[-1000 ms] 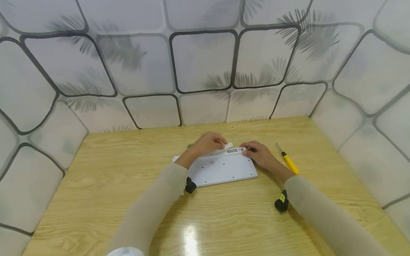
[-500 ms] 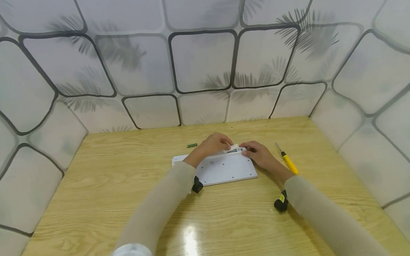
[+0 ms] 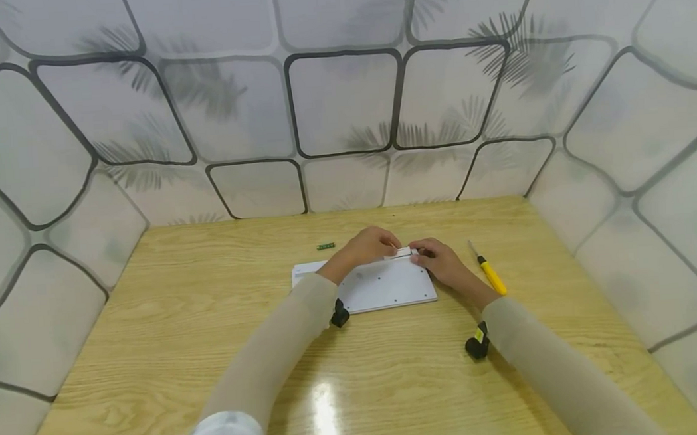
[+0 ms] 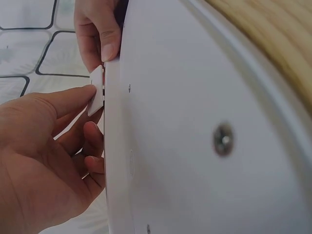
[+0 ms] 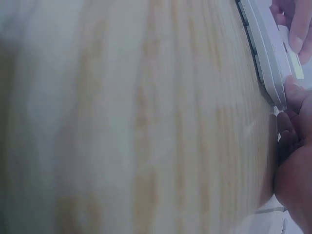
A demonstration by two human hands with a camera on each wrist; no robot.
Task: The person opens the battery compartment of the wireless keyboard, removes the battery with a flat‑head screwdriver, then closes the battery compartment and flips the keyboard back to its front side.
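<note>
A white keyboard [image 3: 389,288] lies face down on the table, its screw-dotted back upward and its keys [image 5: 258,68] showing at the edge in the right wrist view. My left hand [image 3: 371,245] pinches a small white cover [image 4: 97,91] between thumb and fingers, over the slot in the keyboard's far raised edge. In the left wrist view the cover stands slightly tilted against that edge. My right hand [image 3: 442,263] grips the keyboard's far right corner, thumb on the back and fingers around the edge. The left forearm hides part of the keyboard's left side.
A screwdriver with a yellow handle [image 3: 493,278] lies to the right of the right hand, tip pointing away. A small green piece [image 3: 325,246] lies behind the keyboard, left of the left hand. Patterned walls [image 3: 346,184] enclose the wooden table [image 3: 199,320] at the back and sides.
My left hand has moved right with the white cover and lowered it over the slot, which showed open before. The green piece has come into full view. My right hand stays at the corner.
</note>
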